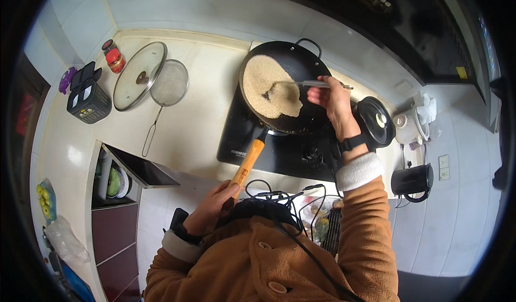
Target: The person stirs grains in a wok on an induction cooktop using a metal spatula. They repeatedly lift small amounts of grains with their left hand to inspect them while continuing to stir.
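Observation:
A black wok (pixel 310 66) stands on the black cooktop (pixel 238 136), tilted or level I cannot tell. Tan grains, perhaps sesame seeds (pixel 262 76), lie spread over its left part, with a dark gap near their middle. My left hand (pixel 213 205) is closed round the end of the wok's wooden handle (pixel 248 165). Above the wok's right side, my right hand (pixel 332 100) holds a utensil with a pale grey handle (pixel 316 84); its far end reaches into the grains, and its head is hard to make out.
A glass lid (pixel 137 80) and a wire mesh strainer (pixel 171 82) lie left of the cooktop. Farther left are red-lidded jars (pixel 115 60) and a black container (pixel 89 102). A lidded black pot (pixel 375 120) stands right of the wok. Black cables (pixel 282 195) hang before my body.

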Demonstrator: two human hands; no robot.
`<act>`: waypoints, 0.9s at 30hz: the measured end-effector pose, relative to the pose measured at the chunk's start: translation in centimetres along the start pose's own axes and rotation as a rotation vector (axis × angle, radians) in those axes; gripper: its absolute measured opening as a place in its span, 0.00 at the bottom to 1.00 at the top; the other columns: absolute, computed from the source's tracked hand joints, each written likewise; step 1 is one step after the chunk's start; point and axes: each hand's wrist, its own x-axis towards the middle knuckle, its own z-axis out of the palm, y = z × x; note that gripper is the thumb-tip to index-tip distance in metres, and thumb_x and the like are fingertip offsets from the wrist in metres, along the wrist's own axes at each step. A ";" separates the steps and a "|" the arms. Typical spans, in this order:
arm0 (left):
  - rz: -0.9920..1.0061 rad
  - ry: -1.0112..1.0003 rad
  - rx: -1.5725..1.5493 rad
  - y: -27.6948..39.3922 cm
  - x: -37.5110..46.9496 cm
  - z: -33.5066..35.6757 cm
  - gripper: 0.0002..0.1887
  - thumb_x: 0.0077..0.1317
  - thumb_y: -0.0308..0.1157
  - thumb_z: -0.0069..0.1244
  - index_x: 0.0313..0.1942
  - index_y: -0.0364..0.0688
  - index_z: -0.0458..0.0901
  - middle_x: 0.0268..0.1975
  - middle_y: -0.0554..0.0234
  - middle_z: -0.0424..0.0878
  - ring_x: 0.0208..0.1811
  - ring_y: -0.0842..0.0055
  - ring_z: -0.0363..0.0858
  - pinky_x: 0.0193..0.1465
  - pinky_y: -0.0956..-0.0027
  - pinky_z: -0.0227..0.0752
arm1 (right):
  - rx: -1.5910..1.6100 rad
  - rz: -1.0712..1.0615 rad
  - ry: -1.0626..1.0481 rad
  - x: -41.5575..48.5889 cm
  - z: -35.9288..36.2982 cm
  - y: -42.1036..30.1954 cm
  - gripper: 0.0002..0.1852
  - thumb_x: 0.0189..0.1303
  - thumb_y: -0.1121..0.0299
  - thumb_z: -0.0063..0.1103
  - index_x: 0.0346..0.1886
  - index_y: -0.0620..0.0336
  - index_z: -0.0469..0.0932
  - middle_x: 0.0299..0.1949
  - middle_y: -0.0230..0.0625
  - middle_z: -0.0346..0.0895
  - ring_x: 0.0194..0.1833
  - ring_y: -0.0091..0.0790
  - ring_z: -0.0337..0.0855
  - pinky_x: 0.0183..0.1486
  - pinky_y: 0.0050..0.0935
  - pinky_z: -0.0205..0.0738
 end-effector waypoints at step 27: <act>0.475 0.399 0.189 3.9 3.1 -4.3 0.06 0.72 0.30 0.49 0.40 0.38 0.81 0.22 0.74 0.70 0.18 0.88 0.65 0.21 0.79 0.59 | -0.823 -0.510 -0.285 -4.9 -1.6 -2.8 0.10 0.67 0.70 0.60 0.45 0.66 0.85 0.31 0.32 0.85 0.33 0.22 0.84 0.37 0.21 0.80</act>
